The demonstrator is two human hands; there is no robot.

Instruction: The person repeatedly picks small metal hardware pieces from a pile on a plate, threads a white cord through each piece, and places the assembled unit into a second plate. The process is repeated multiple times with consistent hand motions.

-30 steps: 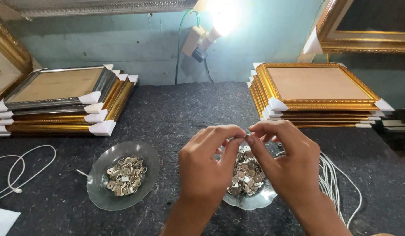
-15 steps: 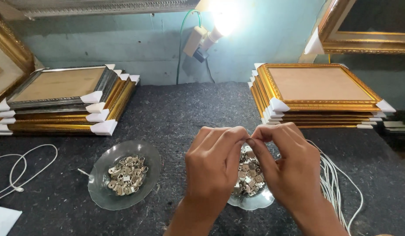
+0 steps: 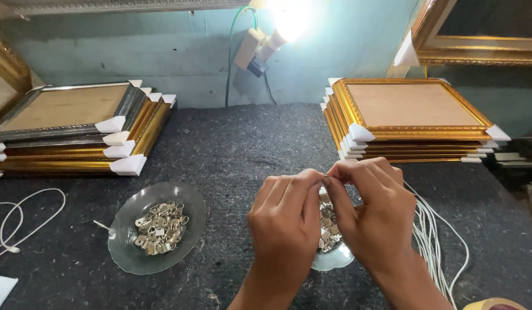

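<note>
Above a dark felt tabletop point(image 3: 249, 143), a person's left hand point(image 3: 286, 221) and right hand point(image 3: 372, 215) meet fingertip to fingertip, each grip pinched on a tiny item too small to identify, over a glass dish of metal hangers point(image 3: 329, 241). A second dish point(image 3: 157, 228) sits left, framed pictures point(image 3: 412, 117) stacked behind.

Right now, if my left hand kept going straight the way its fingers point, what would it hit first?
The left hand points up and right, its fingertips already pinched against the right hand over the dish of metal clips. It would meet the right hand's fingertips at once; depth is hard to judge.
</note>
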